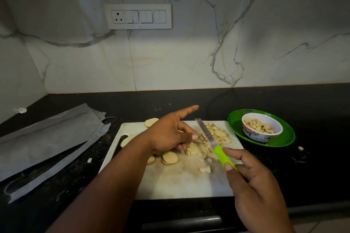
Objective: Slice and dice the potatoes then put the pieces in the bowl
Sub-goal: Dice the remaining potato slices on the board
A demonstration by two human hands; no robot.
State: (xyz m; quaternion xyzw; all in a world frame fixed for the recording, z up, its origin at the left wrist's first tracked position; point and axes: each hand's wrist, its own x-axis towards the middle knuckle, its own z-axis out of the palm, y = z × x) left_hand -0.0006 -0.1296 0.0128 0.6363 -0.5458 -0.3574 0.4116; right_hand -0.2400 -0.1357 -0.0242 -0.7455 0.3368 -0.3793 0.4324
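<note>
On a white cutting board (170, 181) the left hand (168, 136) rests over a stack of potato slices (193, 149), its index finger pointing away and its other fingers curled down onto the stack; the hand hides most of what it presses, so I cannot tell how much is uncut. The right hand (253, 181) grips the green handle of a knife (212, 140), thumb and fingers closed around it, the blade angled up over the board. Behind the blade lies a heap of diced potato (217, 134). More round slices (169, 158) lie near the left wrist, some partly covered by the forearm. To the right, a bowl (262, 135) holding diced pieces stands on a green plate (284, 138). Grey pouches (47, 140) lie left on the dark counter (303, 100), dim and hard to read.
</note>
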